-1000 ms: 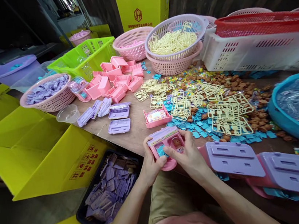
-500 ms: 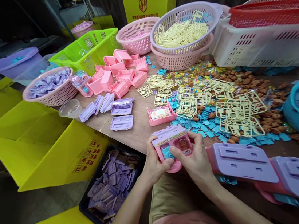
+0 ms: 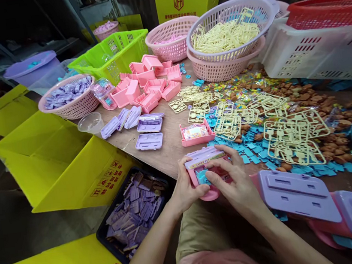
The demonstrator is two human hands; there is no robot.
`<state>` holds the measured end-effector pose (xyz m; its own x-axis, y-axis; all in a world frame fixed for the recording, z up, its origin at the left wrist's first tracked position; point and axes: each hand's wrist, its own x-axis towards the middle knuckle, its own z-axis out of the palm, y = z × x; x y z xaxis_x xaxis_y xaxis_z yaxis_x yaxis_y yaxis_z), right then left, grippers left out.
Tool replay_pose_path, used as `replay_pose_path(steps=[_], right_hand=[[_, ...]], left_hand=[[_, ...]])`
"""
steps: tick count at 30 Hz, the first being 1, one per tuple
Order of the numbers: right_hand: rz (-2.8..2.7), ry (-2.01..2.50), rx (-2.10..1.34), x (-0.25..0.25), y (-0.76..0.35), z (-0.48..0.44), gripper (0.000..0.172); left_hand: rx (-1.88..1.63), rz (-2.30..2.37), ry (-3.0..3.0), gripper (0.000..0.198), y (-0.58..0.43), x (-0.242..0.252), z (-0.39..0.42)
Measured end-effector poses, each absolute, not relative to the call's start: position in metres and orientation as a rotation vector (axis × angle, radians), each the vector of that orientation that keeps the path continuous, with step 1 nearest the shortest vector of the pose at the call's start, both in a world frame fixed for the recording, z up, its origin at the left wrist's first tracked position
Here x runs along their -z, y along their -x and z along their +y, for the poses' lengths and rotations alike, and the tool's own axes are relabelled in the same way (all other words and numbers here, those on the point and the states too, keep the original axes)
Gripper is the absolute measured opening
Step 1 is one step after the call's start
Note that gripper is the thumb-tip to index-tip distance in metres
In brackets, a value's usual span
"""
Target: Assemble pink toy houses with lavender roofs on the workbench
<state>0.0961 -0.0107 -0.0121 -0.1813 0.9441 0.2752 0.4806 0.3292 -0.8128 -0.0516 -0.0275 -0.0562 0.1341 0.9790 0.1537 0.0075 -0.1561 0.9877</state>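
Between my two hands, over the table's front edge, is a pink and purple toy pet house (image 3: 208,157) labelled "HAPPY PET HOUSE". My left hand (image 3: 185,187) grips its left side. My right hand (image 3: 234,180) wraps the right side, its thumb against a small blue piece (image 3: 202,176) in the front opening. Just beyond lies an open pink box part (image 3: 197,132) with a printed packet inside. Purple lids (image 3: 149,141) rest to the left of it. Finished-looking houses with purple roofs (image 3: 297,194) stand in a row at the right.
Cream plastic frames (image 3: 293,138), blue pieces (image 3: 252,150) and brown pieces (image 3: 336,141) cover the right of the table. Pink box parts (image 3: 147,86) are heaped behind. Baskets (image 3: 228,62) line the back. Yellow cartons (image 3: 71,172) and a dark crate (image 3: 111,233) stand at the left below.
The view has swung slightly left, so the table things appear further right. My right hand's fingers have shifted over the toy house's top and front. Both hands still hold it.
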Motion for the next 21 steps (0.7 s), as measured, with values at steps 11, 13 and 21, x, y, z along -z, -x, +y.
replay_pose_path(steps=[11, 13, 21], right_hand=[[-1.762, 1.305, -0.760, 0.011, -0.095, -0.015, 0.025], [-1.754, 1.319, -0.709, 0.011, -0.094, -0.017, 0.024], [-1.762, 1.351, -0.602, 0.013, -0.090, -0.023, 0.028]], left_hand=[[-1.220, 1.051, -1.400, 0.068, 0.048, 0.057, -0.031], [-1.226, 1.063, -1.396, 0.067, 0.047, 0.060, -0.031], [-1.249, 1.018, -1.381, 0.066, 0.047, 0.063, -0.032]])
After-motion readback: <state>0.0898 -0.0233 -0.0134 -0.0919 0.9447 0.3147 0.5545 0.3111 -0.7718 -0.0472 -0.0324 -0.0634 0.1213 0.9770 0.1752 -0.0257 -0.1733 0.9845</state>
